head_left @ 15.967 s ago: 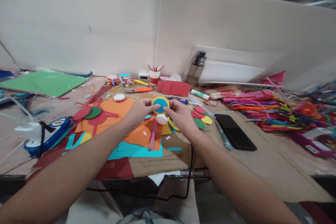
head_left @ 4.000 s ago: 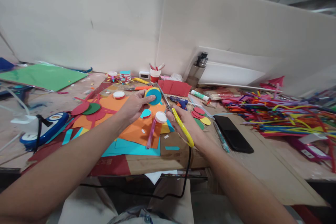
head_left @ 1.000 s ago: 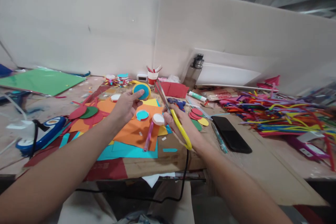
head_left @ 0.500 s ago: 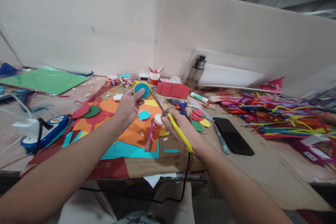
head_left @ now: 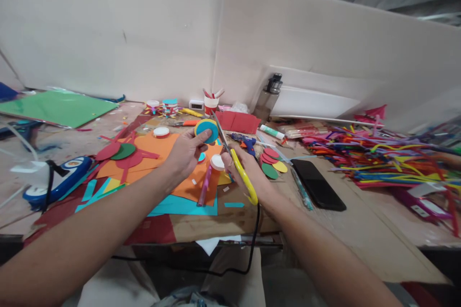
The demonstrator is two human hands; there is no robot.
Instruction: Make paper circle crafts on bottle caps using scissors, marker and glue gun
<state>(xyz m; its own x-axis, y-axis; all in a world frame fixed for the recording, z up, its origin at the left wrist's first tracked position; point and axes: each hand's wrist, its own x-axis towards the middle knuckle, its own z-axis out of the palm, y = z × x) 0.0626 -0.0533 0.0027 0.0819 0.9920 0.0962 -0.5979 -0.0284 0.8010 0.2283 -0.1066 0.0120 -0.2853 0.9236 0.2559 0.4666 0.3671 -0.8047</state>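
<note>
Pinched between the thumb and fingers of my left hand (head_left: 189, 151) is a blue paper disc (head_left: 206, 131) with a yellow rim showing at its edge. My right hand (head_left: 248, 172) grips a pair of scissors (head_left: 242, 172) by yellow handles. Their metal blades point up and away, close against the right edge of the disc. Below the hands lie orange paper sheets (head_left: 158, 154) over blue sheets (head_left: 187, 206). A white-topped round piece (head_left: 217, 162) and a purple pen (head_left: 204, 186) rest near my right hand.
At right are a black phone (head_left: 318, 185) and a heap of colourful pipe cleaners (head_left: 374, 153). A blue glue gun (head_left: 248, 142), paper circles (head_left: 270, 171), red paper (head_left: 236, 122) and a bottle (head_left: 268, 98) stand beyond. Left are red paper shapes (head_left: 131, 159) and a green sheet (head_left: 65, 107).
My left hand has moved right with the disc, nearer the scissors. A yellow strip of paper that hung by the disc no longer shows there. The scissors have shifted little.
</note>
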